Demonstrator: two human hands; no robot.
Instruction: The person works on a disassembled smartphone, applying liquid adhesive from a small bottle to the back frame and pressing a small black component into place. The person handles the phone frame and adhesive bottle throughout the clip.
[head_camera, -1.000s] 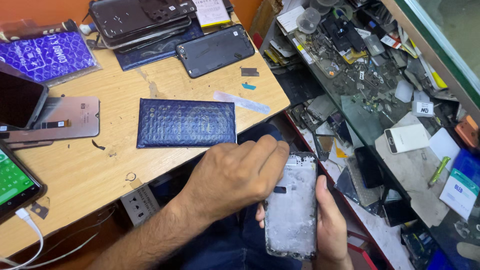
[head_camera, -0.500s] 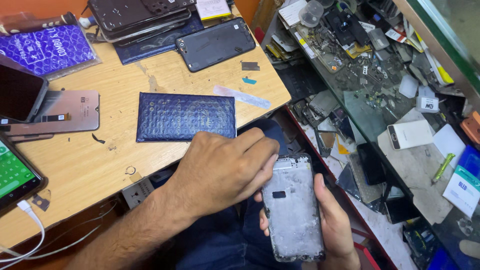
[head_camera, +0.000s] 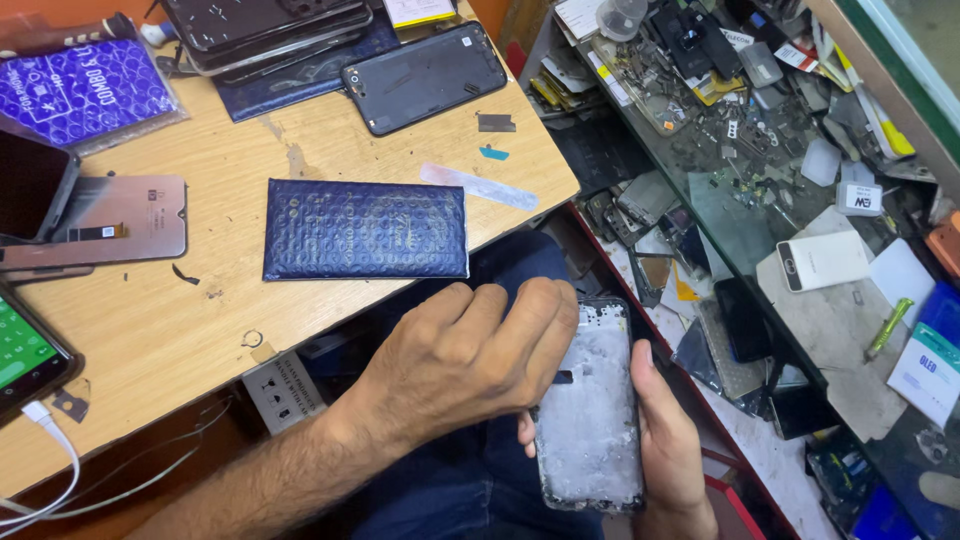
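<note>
Head view: right hand (head_camera: 665, 440) grip holds phone frame (head_camera: 590, 405); left hand (head_camera: 460, 360) fingertips on it.

Right hand (head_camera: 672, 440) cradles a bare phone frame (head_camera: 592, 405) — left hand (head_camera: 470, 360) fingers (head_camera: 545, 320) rest on its upper edge.

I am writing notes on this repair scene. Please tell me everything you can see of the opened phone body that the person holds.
The opened phone body is a flat, rounded rectangle with a dark frame and a pale grey, dusty, metallic-looking inner face turned up toward the camera. No screen is on it. It stands lengthwise, slightly tilted, above the person's lap, beside the wooden table. The right hand cradles it from below and the right edge. The left hand covers its upper left corner, fingers pressed on the top part, hiding what they do there.
</note>
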